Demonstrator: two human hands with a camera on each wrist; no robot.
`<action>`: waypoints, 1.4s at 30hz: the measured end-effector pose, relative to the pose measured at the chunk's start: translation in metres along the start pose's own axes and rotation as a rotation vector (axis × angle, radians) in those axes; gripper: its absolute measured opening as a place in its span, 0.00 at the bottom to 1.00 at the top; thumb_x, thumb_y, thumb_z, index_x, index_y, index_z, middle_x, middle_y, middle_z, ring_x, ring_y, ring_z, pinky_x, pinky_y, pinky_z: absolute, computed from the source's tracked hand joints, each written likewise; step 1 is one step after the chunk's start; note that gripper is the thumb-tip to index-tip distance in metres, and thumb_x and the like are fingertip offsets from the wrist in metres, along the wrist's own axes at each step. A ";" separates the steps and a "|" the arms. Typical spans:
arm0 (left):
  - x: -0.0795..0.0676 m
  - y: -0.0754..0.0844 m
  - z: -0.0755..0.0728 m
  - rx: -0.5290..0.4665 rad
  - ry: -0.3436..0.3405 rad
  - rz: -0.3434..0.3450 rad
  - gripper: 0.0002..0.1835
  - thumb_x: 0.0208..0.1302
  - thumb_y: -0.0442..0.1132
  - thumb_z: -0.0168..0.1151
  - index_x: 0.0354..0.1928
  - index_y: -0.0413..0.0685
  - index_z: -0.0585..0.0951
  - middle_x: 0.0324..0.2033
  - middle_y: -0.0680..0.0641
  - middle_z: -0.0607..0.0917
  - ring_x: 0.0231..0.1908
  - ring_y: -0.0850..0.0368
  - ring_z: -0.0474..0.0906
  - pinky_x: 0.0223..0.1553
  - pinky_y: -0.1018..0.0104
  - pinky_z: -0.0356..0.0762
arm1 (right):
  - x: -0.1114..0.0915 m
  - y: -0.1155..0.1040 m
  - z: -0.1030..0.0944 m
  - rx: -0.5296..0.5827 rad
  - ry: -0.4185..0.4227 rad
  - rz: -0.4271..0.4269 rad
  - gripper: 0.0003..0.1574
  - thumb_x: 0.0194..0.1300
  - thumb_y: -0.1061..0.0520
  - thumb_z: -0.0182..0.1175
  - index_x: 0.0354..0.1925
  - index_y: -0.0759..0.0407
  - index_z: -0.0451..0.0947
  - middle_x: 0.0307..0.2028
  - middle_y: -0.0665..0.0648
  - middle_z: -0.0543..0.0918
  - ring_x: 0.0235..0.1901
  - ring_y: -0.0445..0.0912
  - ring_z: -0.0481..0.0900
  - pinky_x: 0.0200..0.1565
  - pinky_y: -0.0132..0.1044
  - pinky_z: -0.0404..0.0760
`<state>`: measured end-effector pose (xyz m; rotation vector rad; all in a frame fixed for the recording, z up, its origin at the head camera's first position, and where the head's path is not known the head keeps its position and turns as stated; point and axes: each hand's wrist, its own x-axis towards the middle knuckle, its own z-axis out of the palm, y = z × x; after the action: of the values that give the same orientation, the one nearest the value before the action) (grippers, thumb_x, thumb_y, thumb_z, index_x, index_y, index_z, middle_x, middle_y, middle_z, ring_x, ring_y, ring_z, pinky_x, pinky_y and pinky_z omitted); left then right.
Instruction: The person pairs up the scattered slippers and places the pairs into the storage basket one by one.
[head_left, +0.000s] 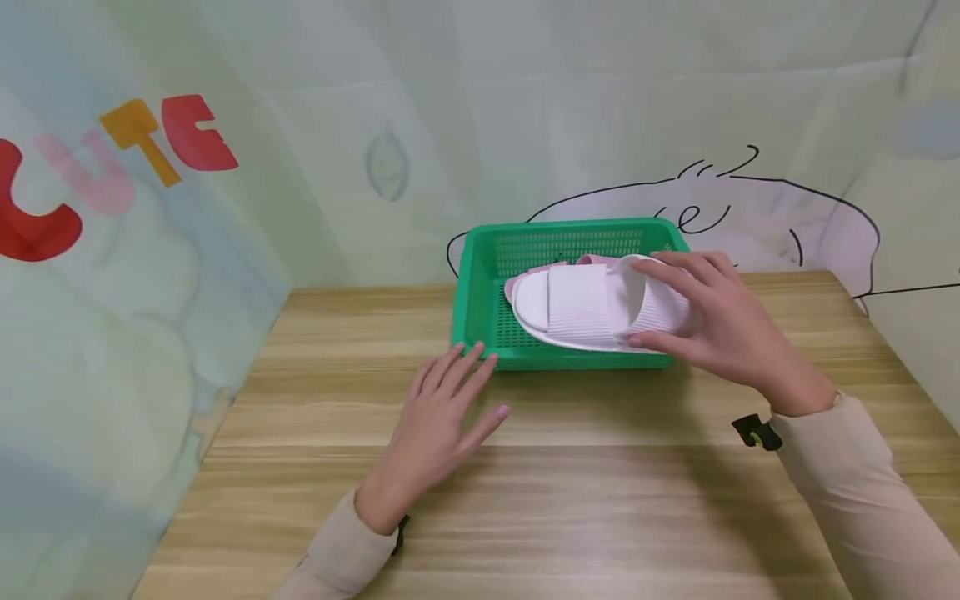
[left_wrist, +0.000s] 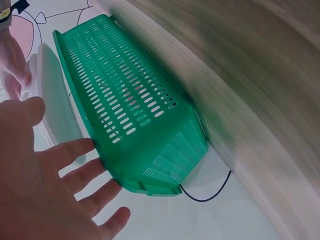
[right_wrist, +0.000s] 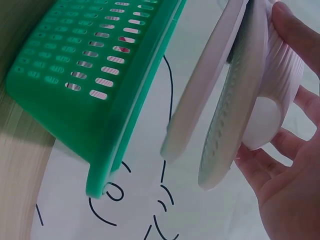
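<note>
A pair of white slippers (head_left: 577, 304) with ribbed straps lies at a slant over the green basket (head_left: 459, 308). My right hand (head_left: 720, 325) grips the ribbed strap (right_wrist: 285, 75) at the right end, thumb on one side and fingers on the other. In the right wrist view two soles show side by side, the nearer white sole (right_wrist: 232, 105) and a pinkish one (right_wrist: 197, 90), both outside the basket's rim. Pink footwear (head_left: 596, 260) shows partly beneath, inside the basket. My left hand (head_left: 442, 417) is spread, fingertips at the basket's near left corner.
The basket stands at the back of a wooden table (head_left: 360, 400), close to a printed cloth backdrop (head_left: 337, 167). Slots in the basket's side show pink and striped contents. Colourful letters (head_left: 198, 133) mark the cloth at left.
</note>
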<state>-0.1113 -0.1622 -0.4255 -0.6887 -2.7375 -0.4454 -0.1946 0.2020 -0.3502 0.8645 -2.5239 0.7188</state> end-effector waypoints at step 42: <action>0.005 0.006 0.000 0.026 -0.031 -0.020 0.34 0.77 0.57 0.61 0.77 0.48 0.72 0.78 0.41 0.70 0.79 0.37 0.59 0.75 0.33 0.58 | 0.015 0.031 0.070 0.141 -0.202 0.257 0.50 0.63 0.43 0.77 0.77 0.50 0.69 0.76 0.62 0.69 0.72 0.65 0.60 0.65 0.68 0.73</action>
<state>-0.1123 -0.1550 -0.4225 -0.6673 -2.7764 -0.4058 -0.2383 0.1758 -0.4097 0.6940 -2.8270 0.9414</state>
